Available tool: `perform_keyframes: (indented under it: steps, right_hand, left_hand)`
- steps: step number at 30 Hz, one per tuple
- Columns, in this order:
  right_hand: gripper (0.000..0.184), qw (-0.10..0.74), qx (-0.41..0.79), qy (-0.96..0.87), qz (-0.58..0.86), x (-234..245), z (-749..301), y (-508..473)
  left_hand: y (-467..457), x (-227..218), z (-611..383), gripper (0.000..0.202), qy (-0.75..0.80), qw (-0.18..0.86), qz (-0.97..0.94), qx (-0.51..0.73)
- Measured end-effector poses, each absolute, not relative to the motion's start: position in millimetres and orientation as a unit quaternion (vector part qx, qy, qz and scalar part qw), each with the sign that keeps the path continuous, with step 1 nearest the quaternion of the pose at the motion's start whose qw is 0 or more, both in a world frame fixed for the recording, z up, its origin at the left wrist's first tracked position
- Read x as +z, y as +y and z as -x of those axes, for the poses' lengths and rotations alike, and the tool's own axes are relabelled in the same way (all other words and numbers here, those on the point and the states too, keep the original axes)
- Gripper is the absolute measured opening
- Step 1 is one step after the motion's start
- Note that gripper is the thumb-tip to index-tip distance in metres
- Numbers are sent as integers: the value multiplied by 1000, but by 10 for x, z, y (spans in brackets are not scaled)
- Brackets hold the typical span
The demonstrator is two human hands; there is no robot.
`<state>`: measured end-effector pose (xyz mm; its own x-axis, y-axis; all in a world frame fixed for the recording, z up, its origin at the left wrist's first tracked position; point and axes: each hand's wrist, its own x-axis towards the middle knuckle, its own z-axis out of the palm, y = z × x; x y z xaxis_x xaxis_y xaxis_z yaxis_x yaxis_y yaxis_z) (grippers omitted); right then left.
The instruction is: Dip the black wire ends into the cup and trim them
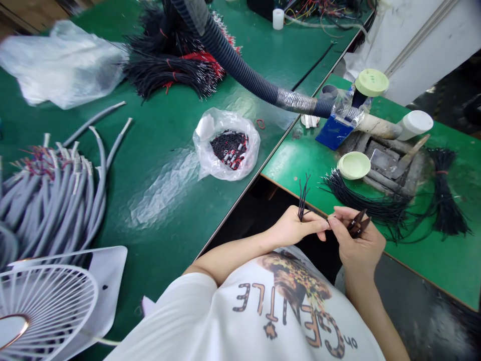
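Observation:
My left hand (296, 228) is closed round a small bunch of thin black wires (302, 196) whose ends stick up above the fist. My right hand (355, 240) is closed on a dark pair of snips (358, 223), and its fingertips meet the left hand's fingertips over the gap between the two green tables. Both hands hover just in front of the right table's near edge (300, 198), above my white printed shirt.
On the right table lie black wire bundles (376, 205), a pale green lid (353, 165) and a metal fixture (387, 160). The left table (169, 115) holds a bag of small parts (228, 149), grey cables (52, 195), black-red wires (173, 55), a ribbed hose (240, 65) and a white fan (41, 301).

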<state>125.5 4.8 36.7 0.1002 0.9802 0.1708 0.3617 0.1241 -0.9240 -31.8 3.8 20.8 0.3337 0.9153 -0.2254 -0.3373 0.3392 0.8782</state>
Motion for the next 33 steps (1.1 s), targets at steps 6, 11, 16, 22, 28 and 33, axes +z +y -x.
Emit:
perform_keyframes:
  steps: [6,11,16,22,28,33]
  right_hand:
    - [20,474,382,-566,556,372,-1265,86]
    - [20,482,393,-556,552,359,-1264,87]
    - [20,483,422,-543,541,328,-1257,74]
    - [21,478,423,-544,544,316,-1272,64]
    - [18,462,418,-564,542,363,-1262,62]
    - [28,434,486,-572,498,353,-1378,72]
  left_hand:
    - [65,238,310,38,383,736,-361,425]
    - [83,267,305,37,368,741,-358,433]
    - [58,270,295,38,385,725,-363,441]
    - [55,272,305,39,385,728,-369,431]
    - [57,284,323,35,381,734,-366,427]
    - [50,312,357,26,405,721,-349,442]
